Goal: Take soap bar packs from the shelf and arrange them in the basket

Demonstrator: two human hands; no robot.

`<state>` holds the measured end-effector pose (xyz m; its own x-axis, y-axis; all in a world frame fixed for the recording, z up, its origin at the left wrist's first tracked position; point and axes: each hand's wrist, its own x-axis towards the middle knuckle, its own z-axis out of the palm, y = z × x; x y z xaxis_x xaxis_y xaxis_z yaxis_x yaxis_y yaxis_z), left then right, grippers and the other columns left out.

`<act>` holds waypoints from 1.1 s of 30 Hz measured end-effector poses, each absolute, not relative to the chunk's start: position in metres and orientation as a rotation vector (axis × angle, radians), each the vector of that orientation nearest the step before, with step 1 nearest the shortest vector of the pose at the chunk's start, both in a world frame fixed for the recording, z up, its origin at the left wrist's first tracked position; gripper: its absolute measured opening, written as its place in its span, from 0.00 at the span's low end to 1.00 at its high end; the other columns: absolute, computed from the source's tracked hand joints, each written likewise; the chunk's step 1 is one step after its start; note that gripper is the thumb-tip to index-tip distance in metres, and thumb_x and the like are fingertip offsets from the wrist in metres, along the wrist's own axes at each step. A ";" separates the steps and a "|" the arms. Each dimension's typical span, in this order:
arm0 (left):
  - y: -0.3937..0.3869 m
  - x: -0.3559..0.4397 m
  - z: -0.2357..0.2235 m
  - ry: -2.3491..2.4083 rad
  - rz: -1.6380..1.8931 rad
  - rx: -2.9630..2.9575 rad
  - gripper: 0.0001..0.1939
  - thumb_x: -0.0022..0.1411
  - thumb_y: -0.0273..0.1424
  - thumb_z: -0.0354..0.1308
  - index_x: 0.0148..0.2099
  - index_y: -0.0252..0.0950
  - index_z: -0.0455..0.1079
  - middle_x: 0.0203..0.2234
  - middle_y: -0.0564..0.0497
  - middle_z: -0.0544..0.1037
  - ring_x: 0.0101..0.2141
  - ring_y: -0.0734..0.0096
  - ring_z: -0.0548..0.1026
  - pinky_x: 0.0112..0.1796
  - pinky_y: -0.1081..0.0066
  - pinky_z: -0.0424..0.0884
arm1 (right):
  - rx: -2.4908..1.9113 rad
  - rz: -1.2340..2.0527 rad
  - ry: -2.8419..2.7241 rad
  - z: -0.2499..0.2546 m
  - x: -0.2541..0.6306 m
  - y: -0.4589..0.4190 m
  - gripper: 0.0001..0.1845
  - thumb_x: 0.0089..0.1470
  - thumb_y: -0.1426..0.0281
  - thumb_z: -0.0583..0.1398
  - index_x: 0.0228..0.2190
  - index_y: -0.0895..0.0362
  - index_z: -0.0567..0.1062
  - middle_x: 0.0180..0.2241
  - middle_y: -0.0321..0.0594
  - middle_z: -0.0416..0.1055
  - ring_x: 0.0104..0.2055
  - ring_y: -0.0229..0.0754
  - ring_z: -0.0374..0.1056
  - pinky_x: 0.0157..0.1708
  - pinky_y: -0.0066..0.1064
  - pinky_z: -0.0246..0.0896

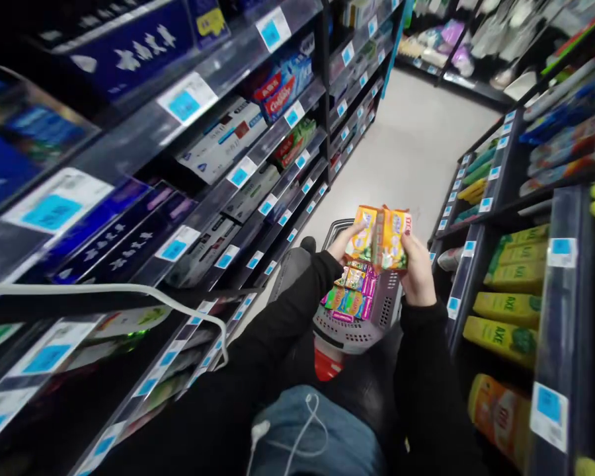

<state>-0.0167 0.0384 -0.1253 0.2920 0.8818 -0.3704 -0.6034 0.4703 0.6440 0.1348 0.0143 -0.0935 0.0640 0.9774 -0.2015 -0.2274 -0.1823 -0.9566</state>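
Observation:
Above the shopping basket, two orange printed packets are held up side by side. My left hand is closed on the left orange packet, its thumb lying on the front. Gripped at its right edge by my right hand is the right orange packet, which touches or nearly touches the other one. What is inside the packets I cannot make out. Under them, several small green, purple and multicoloured packets lie in the grey perforated basket, partly hidden by the held pair.
Shelves with toothpaste boxes and price tags line the left side. Yellow bottles and sponges fill the right shelf. A pale aisle floor runs ahead. A white cable crosses at left; another person's grey shoe or leg cannot be told apart.

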 end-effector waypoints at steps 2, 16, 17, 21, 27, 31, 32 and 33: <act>0.062 -0.026 -0.159 0.782 0.998 0.309 0.26 0.58 0.42 0.60 0.50 0.26 0.69 0.41 0.38 0.79 0.45 0.53 0.77 0.50 0.59 0.72 | -1.234 1.417 -0.744 -0.139 0.152 0.030 0.26 0.43 0.53 0.66 0.40 0.56 0.75 0.39 0.39 0.76 0.41 0.44 0.73 0.41 0.35 0.69; 0.097 -0.105 -0.279 1.179 1.295 0.176 0.24 0.57 0.46 0.57 0.50 0.35 0.70 0.44 0.47 0.79 0.54 0.51 0.71 0.52 0.59 0.72 | -2.242 1.075 -0.238 -0.561 0.186 0.065 0.20 0.32 0.63 0.67 0.28 0.58 0.68 0.24 0.38 0.71 0.31 0.42 0.69 0.34 0.32 0.68; 0.096 -0.103 -0.277 1.195 1.285 0.167 0.24 0.57 0.46 0.57 0.49 0.35 0.70 0.44 0.47 0.79 0.55 0.51 0.70 0.52 0.59 0.72 | -2.279 1.038 -0.230 -0.575 0.186 0.068 0.19 0.34 0.65 0.66 0.30 0.58 0.68 0.26 0.38 0.71 0.32 0.41 0.69 0.35 0.31 0.68; 0.100 -0.094 -0.271 1.281 1.264 0.150 0.23 0.58 0.44 0.53 0.50 0.36 0.69 0.42 0.49 0.79 0.57 0.49 0.67 0.53 0.56 0.71 | -2.367 0.964 -0.282 -0.605 0.184 0.074 0.20 0.41 0.67 0.63 0.38 0.62 0.70 0.33 0.42 0.73 0.34 0.39 0.68 0.38 0.29 0.67; 0.098 -0.086 -0.268 1.323 1.201 0.207 0.24 0.57 0.46 0.55 0.51 0.38 0.69 0.45 0.52 0.78 0.58 0.46 0.65 0.53 0.55 0.71 | -2.448 0.917 -0.455 -0.594 0.185 0.069 0.24 0.45 0.67 0.62 0.45 0.64 0.74 0.39 0.47 0.74 0.39 0.42 0.68 0.44 0.31 0.64; 0.092 -0.087 -0.263 1.329 1.125 0.230 0.23 0.58 0.44 0.54 0.52 0.37 0.69 0.45 0.52 0.78 0.59 0.46 0.64 0.53 0.56 0.71 | -2.498 0.929 -0.592 -0.584 0.186 0.069 0.25 0.48 0.66 0.61 0.48 0.63 0.76 0.43 0.50 0.74 0.44 0.46 0.68 0.50 0.34 0.61; 0.091 -0.088 -0.263 1.340 1.118 0.238 0.23 0.59 0.43 0.53 0.52 0.37 0.68 0.45 0.52 0.78 0.59 0.47 0.64 0.53 0.57 0.71 | -2.540 0.907 -0.669 -0.582 0.185 0.070 0.24 0.50 0.65 0.61 0.48 0.63 0.76 0.43 0.51 0.74 0.45 0.48 0.68 0.51 0.37 0.59; 0.091 -0.088 -0.262 1.352 1.112 0.248 0.23 0.59 0.43 0.52 0.52 0.37 0.68 0.45 0.52 0.78 0.59 0.48 0.64 0.53 0.57 0.71 | -2.590 0.881 -0.755 -0.580 0.185 0.070 0.24 0.51 0.64 0.60 0.48 0.63 0.76 0.44 0.54 0.73 0.47 0.50 0.68 0.53 0.39 0.58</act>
